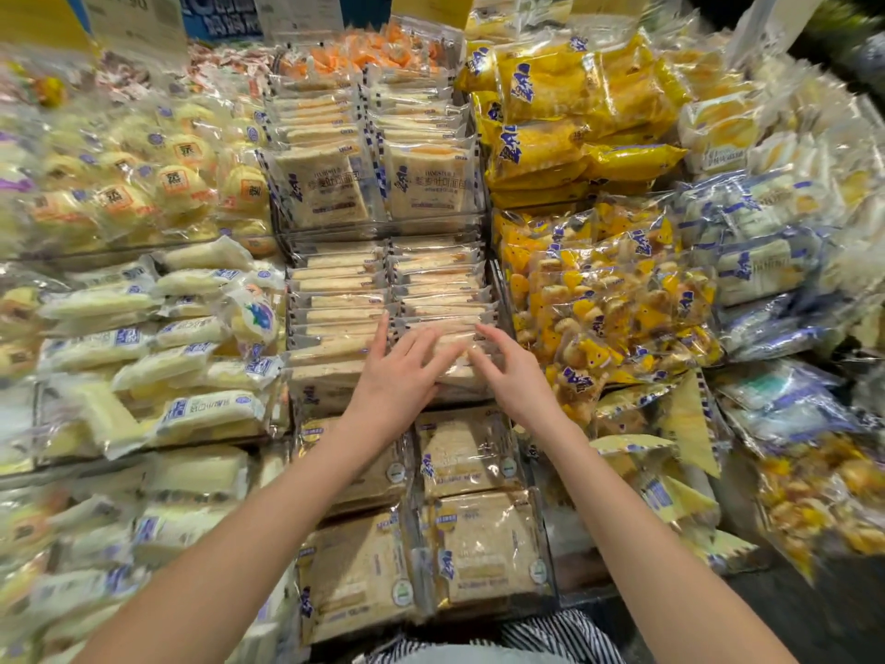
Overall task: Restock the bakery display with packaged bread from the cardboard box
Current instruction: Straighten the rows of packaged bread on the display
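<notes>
Here, the bread pack sits at the near end of the right row in the middle bin, a clear-walled tray in a stepped display. In that bin, two rows of toast packs stand on edge, packed tight, one behind another. In the bin above, more of the same stand upright, with two front packs facing out. In the tier below, flat packs lie face up in pairs.

To the left, pale rolls are piled in loose heaps, with round buns above them. To the right lie yellow bags, then bags of small buns, and blue-and-white packs at the far edge, which is blurred. Price signs hang along the top. A striped garment shows at the bottom edge.

Both forearms reach forward over the lower tier. The left hand lies palm down on the bread pack, with fingers straight and spread and the forefinger pointing up between the two rows. The right hand comes in from the right side. Its fingers are lightly bent and a little apart, tips on the pack's right edge. It seems to touch rather than pinch, though glare on the wrap makes that hard to tell.
</notes>
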